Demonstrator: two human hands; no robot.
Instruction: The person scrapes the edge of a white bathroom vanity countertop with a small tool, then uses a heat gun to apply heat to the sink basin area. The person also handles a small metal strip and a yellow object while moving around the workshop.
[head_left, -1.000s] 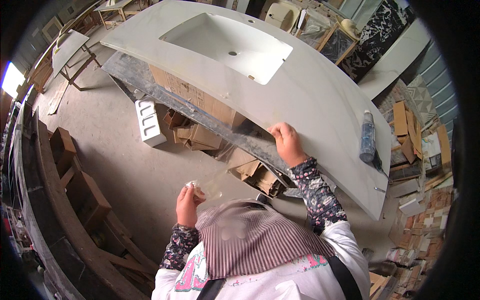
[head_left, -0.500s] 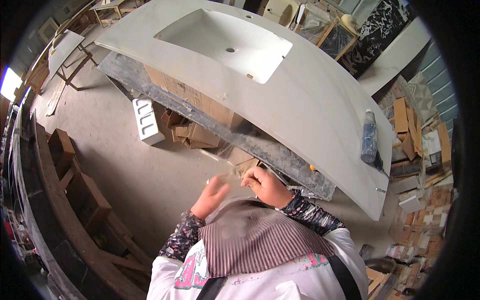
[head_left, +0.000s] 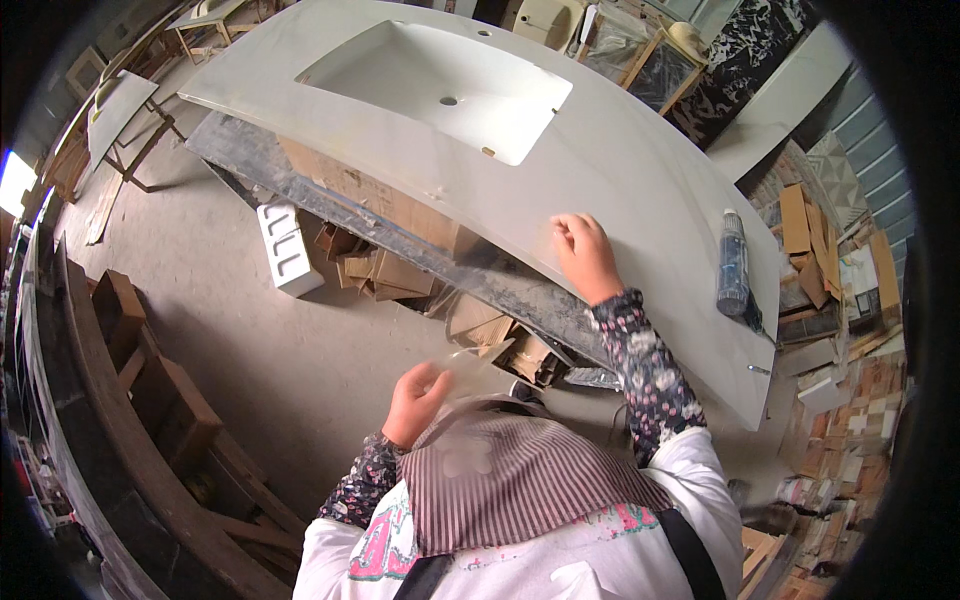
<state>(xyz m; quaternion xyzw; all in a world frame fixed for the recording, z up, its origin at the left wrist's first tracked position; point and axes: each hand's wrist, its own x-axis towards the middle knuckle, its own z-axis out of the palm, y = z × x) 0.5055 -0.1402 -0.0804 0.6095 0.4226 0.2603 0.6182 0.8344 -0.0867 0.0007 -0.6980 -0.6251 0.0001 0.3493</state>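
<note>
A white, faintly veined countertop (head_left: 640, 190) with a sunken rectangular basin (head_left: 440, 100) spreads across the far side. My right hand (head_left: 585, 258) reaches over its near edge, fingers curled and pinched together; anything between them is too small or blurred to name. Lower down, in front of my apron, my left hand (head_left: 415, 400) is closed on a thin translucent sheet (head_left: 482, 368), its pale edge slanting up to the right. A clear bottle with dark contents (head_left: 733, 262) lies on the countertop to the right, with a dark flat-ended tool (head_left: 752, 318) beside it.
Under the countertop runs a dirty grey support board (head_left: 400, 235), with cardboard pieces (head_left: 385, 272) and a white foam block (head_left: 288, 250) on the floor below. Wooden frames (head_left: 165, 400) line the left. Boxes and stacked tiles (head_left: 845, 440) crowd the right.
My right hand has left the left hand and moved up and right over the countertop. My left hand stays low, with the translucent sheet now showing beside it.
</note>
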